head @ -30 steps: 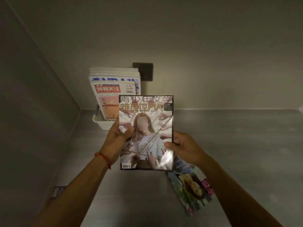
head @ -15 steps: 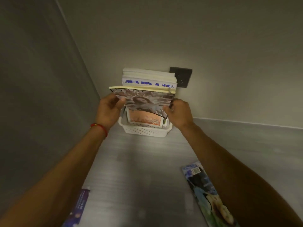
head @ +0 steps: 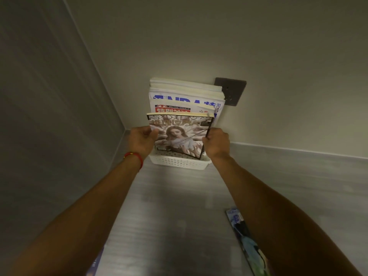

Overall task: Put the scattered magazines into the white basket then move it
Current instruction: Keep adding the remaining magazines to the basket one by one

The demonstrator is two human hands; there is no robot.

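Magazine (head: 180, 136): upright, long axis vertical, lower edge entering white basket (head: 177, 162). Left hand (head: 140, 141) and right hand (head: 216, 144) pinch its side edges, equally near.

A dark square wall plate (head: 230, 91) sat on the pale back wall (head: 219, 36), just above the grey surface (head: 175, 206). A grey side wall (head: 49, 116) met both at the corner.

Dim, warm-grey scene; the brightest patch sits on the back wall (head: 199, 46) and the white basket (head: 179, 162). Forearms are dark and underexposed. Strong wide-angle stretch at the edges, soft detail in the corners, slight sheen on the grey surface (head: 179, 216).
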